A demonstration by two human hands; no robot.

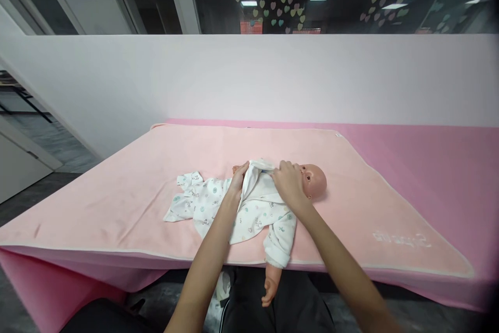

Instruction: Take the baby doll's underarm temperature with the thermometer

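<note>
A baby doll [314, 181] lies on its back, its head to the right. It wears a white printed baby top [255, 218] and matching trousers [210, 195]. My left hand [239, 176] is closed on the front flap of the top, lifting it at the doll's far side. Near the doll's chin, my right hand [287, 180] is curled closed on the top by the neckline and covers part of the doll's face. The doll's near arm [272, 283] sticks out of its sleeve and hangs past the table edge; a bit of its far hand shows beyond my left hand.
Beneath the doll a peach blanket [358, 218] with a pale border covers much of the table, over a pink cloth [440, 167]. A white wall [273, 78] stands behind, with dark glass above it. My legs [288, 307] are close under the near edge.
</note>
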